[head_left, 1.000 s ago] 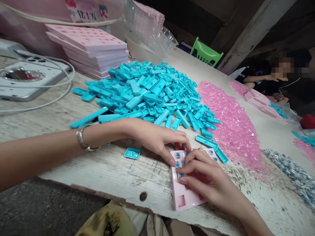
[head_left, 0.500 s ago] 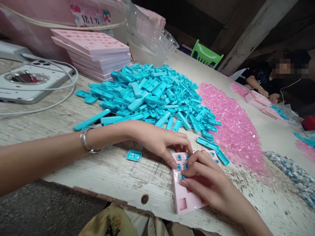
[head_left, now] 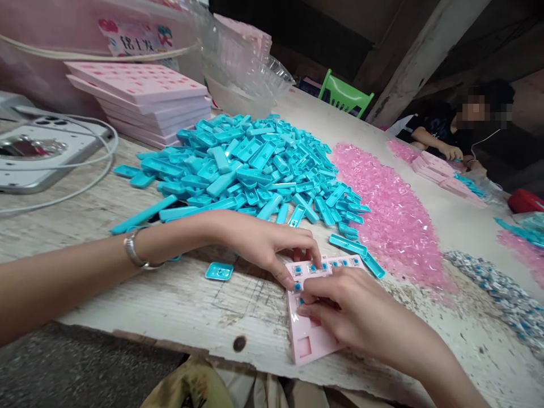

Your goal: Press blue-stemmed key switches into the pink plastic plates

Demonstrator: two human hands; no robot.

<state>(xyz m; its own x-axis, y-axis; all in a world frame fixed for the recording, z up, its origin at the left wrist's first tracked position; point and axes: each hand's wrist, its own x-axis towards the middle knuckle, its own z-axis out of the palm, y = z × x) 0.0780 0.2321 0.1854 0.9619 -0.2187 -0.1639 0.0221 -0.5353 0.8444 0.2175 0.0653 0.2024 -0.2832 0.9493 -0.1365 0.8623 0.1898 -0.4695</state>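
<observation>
The thin pink plastic plate with square recesses [head_left: 318, 339] lay at the near edge of the worn whitish wooden table [head_left: 170, 306], set askew. Small clear square pieces with blue centres [head_left: 324, 266] occupied recesses along its far side; a near-corner recess was unfilled. The left hand [head_left: 263, 241], a silver-coloured metal bracelet [head_left: 135, 249] at its wrist, grasped the plate at the far-left corner, thumb at the left edge, fingertips by the far row. The right hand [head_left: 357, 306] was bent over the plate's middle, thumb and forefinger drawn together at its left part; whether they pinched a piece could not be determined. A shallow turquoise plastic cap [head_left: 219, 271] lay apart, left of the plate. Beyond stood a heap of turquoise plastic caps [head_left: 255, 164], adjoining a spread of translucent pink plastic pieces [head_left: 382, 209].
</observation>
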